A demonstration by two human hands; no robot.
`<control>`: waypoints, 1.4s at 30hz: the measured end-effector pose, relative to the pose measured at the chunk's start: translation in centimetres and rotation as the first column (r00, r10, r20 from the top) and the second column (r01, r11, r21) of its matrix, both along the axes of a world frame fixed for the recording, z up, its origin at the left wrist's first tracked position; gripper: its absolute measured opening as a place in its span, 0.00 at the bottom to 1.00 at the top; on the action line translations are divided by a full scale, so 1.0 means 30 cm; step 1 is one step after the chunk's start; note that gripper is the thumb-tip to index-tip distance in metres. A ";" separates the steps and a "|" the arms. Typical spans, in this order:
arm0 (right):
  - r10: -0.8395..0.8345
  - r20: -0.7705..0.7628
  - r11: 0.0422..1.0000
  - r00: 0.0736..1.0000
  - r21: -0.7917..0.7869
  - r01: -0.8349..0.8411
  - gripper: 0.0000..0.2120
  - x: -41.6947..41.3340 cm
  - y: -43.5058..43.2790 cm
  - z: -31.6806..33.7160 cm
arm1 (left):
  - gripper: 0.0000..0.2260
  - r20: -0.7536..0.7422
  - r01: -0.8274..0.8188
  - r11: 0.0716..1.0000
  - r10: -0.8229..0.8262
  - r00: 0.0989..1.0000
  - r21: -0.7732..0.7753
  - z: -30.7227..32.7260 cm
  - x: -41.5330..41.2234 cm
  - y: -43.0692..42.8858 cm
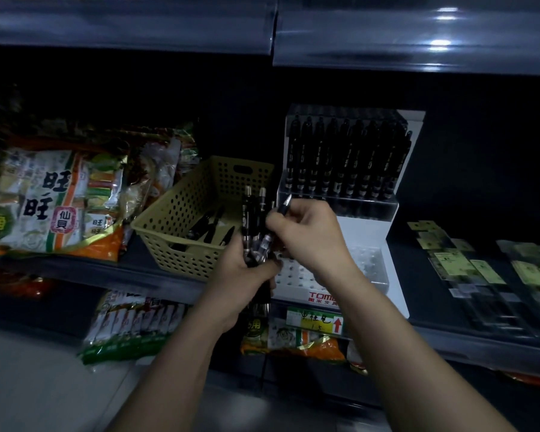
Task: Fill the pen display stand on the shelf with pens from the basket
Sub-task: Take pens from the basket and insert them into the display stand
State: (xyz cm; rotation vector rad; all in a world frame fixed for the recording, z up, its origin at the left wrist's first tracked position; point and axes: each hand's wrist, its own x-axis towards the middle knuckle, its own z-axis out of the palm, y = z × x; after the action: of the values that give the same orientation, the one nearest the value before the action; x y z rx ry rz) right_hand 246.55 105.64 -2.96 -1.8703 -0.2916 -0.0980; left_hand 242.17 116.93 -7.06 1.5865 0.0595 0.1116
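A tan perforated basket (181, 213) sits on the shelf and holds several loose black pens (211, 227). Right of it stands the white and clear pen display stand (371, 263); its upper tier is packed with upright black pens (346, 157), while the lower front grid shows open holes. My left hand (247, 275) grips a bundle of black pens (254, 219) upright, just in front of the basket's right corner. My right hand (306, 232) pinches a single black pen (283, 205) by its tip, lifted beside the bundle and in front of the stand.
Snack bags (53, 201) fill the shelf left of the basket, and more lie on the lower shelf. Flat packaged items (480, 269) lie right of the stand. A yellow price tag (315, 321) hangs on the shelf edge. An upper shelf overhangs everything.
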 end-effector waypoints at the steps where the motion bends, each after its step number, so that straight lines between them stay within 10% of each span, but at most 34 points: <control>1: 0.043 -0.061 0.996 0.997 0.082 -0.038 0.11 0.002 -0.003 0.004 | 0.15 -0.038 0.027 0.995 -0.030 0.999 -0.095 0.007 -0.004 -0.002; 8: 0.277 -0.246 0.918 0.929 0.354 -0.179 0.08 0.005 -0.038 0.017 | 0.18 -0.103 0.159 0.745 -0.292 0.951 -0.648 0.027 0.000 -0.007; 23: -0.050 -0.053 0.745 0.997 0.663 0.073 0.09 -0.009 -0.058 0.030 | 0.16 -0.030 0.050 0.510 -0.149 0.988 -0.859 0.027 0.017 0.019; 32: 0.356 -0.097 0.891 0.930 0.337 -0.306 0.05 0.001 -0.072 -0.051 | 0.08 -0.013 -0.001 0.709 -0.012 1.000 -0.705 0.019 0.027 0.000; 42: 0.361 -0.095 0.916 0.928 0.223 -0.333 0.05 0.017 -0.113 -0.044 | 0.04 0.026 -0.054 0.924 0.069 0.997 -0.377 0.016 0.017 -0.017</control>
State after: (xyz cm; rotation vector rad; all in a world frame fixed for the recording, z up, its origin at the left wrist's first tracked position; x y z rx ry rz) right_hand 247.07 102.26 -4.29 -1.5871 -0.4982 0.2344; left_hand 242.67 116.43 -6.57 1.1969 0.0951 0.1701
